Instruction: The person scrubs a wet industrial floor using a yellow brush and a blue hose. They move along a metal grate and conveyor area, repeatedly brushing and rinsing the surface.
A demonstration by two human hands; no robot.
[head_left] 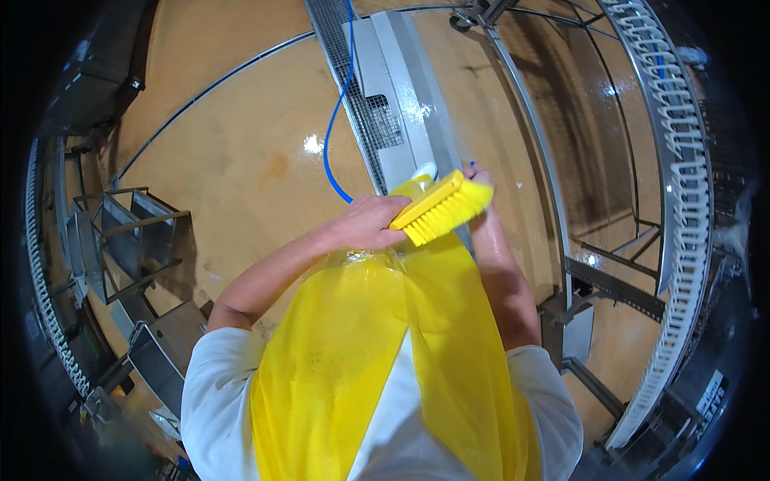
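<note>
My left hand (370, 222) is closed around the end of a yellow scrub brush (433, 208). The brush is tilted up to the right in front of my yellow apron (345, 321), its bristles facing down and right. Behind the bristle end is my right hand (480, 178), mostly covered by the brush. Its fingers look curled, with a small blue tip showing at them; what they hold is hidden. A blue hose (327, 152) comes down from the top and passes out of sight behind my left forearm.
A floor drain with a metal grate (381, 124) and grey cover plates (413, 96) runs ahead through the wet tan floor (249, 136). Conveyor tracks with white links (688, 200) curve along the right. Metal frames (136, 232) stand at left.
</note>
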